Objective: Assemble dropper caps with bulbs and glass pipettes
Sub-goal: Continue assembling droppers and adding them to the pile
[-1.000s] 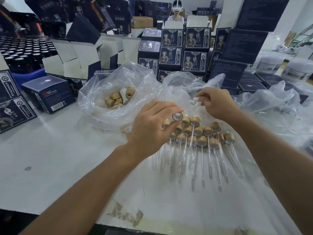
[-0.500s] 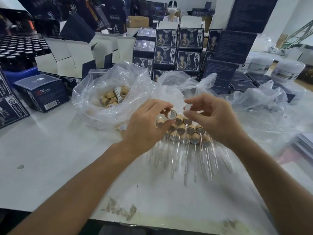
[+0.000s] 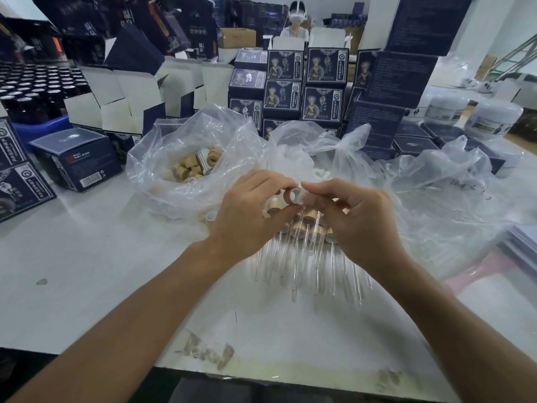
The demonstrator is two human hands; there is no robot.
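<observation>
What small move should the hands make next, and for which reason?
Probably push the white bulb, pinched by the right hand, into the open end of the tan cap held by the left hand. The two parts already meet, but the bulb does not look seated.

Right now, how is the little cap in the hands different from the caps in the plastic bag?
The cap in the hands is held up above the table, pinched by the left hand, with the right hand holding something white at its opening. The caps in the bag lie loose in a pile, untouched. One is single; the others are many. Both are tan, round and hollow.
</observation>
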